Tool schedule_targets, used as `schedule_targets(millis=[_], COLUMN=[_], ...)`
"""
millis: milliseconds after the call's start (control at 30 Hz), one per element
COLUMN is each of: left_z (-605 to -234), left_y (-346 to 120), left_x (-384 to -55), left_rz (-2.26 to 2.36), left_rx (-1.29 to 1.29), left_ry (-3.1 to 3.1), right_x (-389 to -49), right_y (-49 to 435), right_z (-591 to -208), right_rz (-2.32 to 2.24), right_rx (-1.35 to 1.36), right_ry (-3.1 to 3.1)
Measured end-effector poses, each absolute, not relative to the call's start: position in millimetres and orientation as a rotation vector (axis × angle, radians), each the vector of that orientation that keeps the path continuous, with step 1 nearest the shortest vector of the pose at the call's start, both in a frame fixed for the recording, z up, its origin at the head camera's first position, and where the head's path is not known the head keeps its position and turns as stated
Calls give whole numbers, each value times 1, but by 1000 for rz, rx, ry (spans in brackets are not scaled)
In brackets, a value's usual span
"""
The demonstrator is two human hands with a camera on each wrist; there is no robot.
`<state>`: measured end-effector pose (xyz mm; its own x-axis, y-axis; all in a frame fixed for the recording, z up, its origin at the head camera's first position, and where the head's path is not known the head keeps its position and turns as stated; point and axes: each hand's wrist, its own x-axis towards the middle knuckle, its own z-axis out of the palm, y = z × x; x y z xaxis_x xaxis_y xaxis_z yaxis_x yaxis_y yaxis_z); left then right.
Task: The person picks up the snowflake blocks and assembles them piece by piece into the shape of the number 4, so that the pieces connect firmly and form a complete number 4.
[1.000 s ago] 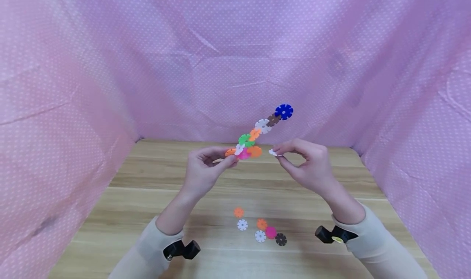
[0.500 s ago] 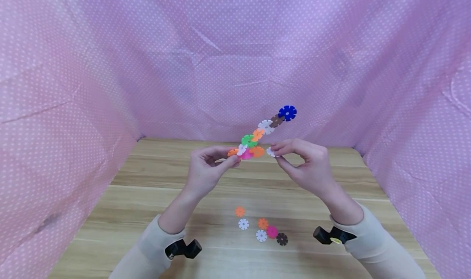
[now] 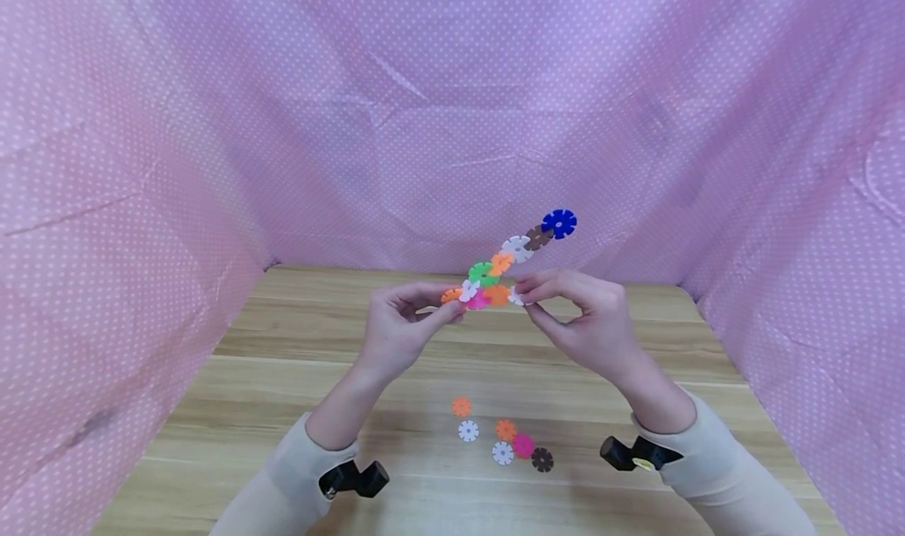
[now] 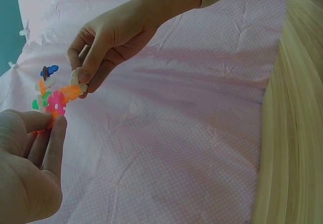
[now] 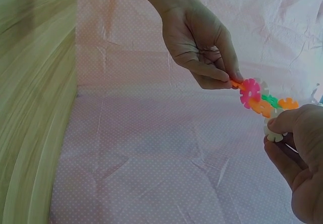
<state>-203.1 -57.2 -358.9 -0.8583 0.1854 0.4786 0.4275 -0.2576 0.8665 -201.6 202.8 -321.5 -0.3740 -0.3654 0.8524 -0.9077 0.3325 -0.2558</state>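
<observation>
So the chain of notched discs [image 3: 501, 264] is up in midair around the middle of the head view, with its long branch slanting up and right to a blue disc [image 3: 559, 224]. Left hand [image 3: 396, 324] has a narrow pinch on the orange disc [image 3: 451, 295] at the chain's lower-left end. Right hand [image 3: 590, 316], right of centre, pinches 1 white disc [image 3: 515, 296] between thumb and fingertips, up against a second orange disc [image 3: 498, 295] that joins onto a pink disc [image 3: 478, 299]. Can't tell if the slots have meshed or the edges only overlap, fingers cover too much.

What I'd worry about: if those slots aren't lined up, pushing would probably make the white disc skid off or twist. The left pinch is also on the far side of the pink disc, so a hard shove from the right could bend or pop the joints in between. And that long branch looks held at its lower end only, so a wobble there would likely swing the blue end most. There are 6 loose discs [image 3: 505, 430] on the wood table [image 3: 283, 410], lower middle of the frame, and anything that pops off might land near them.
</observation>
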Motion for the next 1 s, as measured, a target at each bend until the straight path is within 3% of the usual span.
schedule_targets(millis=[1000], left_z=[-359], left_y=[-56], left_x=[-206], left_rz=[-2179], left_rx=[-776], left_ry=[-1864], right_x=[-204], right_y=[204], right_z=[-325], right_rz=[1033], right_rx=[1192], right_ry=[-1805])
